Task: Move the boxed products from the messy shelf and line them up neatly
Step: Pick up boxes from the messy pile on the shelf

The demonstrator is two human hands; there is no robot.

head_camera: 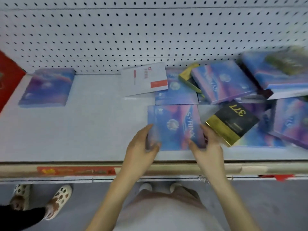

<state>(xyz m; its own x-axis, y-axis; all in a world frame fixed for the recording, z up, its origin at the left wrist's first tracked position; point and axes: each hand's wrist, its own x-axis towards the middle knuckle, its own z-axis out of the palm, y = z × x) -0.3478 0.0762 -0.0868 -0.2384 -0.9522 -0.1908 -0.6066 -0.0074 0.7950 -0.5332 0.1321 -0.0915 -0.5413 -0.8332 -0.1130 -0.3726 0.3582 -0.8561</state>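
A blue and purple box marked SYRINX (175, 125) sits near the front of the white shelf (93, 127). My left hand (143, 147) grips its left near corner and my right hand (206, 144) grips its right near corner. To the right lies a jumbled pile of like boxes (223, 80), with a black and gold box marked 377 (231, 122) leaning on them. A white box with red print (145, 79) rests against the back. One blue and purple box (48, 87) lies alone at the left of the shelf.
A pegboard wall (150, 35) closes the back of the shelf. A red item (8, 75) stands at the far left. The shelf's front rail (76, 170) carries a red label. Another person's feet in patterned slippers (56, 200) stand on the floor at lower left.
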